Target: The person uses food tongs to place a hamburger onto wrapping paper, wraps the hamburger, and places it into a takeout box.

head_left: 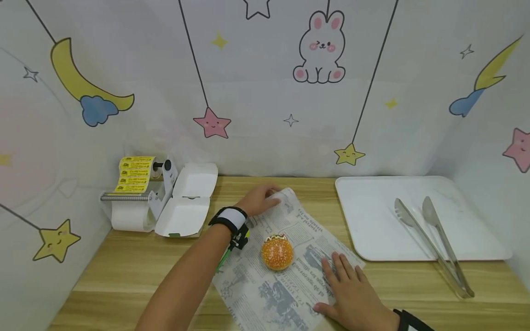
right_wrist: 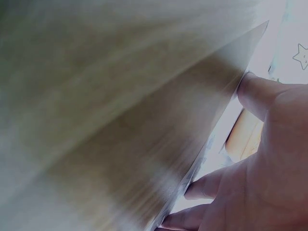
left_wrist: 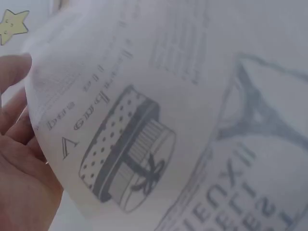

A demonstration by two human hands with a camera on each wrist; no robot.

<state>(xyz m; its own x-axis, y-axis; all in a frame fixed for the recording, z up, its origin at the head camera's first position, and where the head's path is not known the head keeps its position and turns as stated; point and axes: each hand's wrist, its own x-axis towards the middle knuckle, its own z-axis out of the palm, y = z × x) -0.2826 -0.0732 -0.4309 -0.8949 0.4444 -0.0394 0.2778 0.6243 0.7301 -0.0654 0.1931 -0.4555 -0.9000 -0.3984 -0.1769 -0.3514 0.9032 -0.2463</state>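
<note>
Nearest, the patterned paper (head_left: 285, 294) is touched by the right hand (head_left: 352, 294), whose fingers are spread wide, with nothing gripped. For the sheet to be steadied well, even, light pressure is best applied through the whole hand, since thin paper would likely be creased or torn by a hard push.

The round, seeded burger (head_left: 277, 253) is borne by the paper, apart from both hands: it is found to the left of the right fingertips, and nearer than the left hand (head_left: 257, 201) and slightly to its right. It is probably best left undisturbed while the sheet is handled.

At the far corner, the paper's edge is met by the left hand, whose thumb and fingers are held apart; whether the sheet is pinched between them cannot be told. If that corner is to be raised, it should be lifted slowly, so that the burger is not rolled or dragged.

Farther right, the tongs (head_left: 448, 247) are laid partly on the white tray (head_left: 360, 220), their joined end extended past its near edge. At the far left, an unfolded white box (head_left: 184, 216) is set beside the label dispenser (head_left: 134, 174).
</note>
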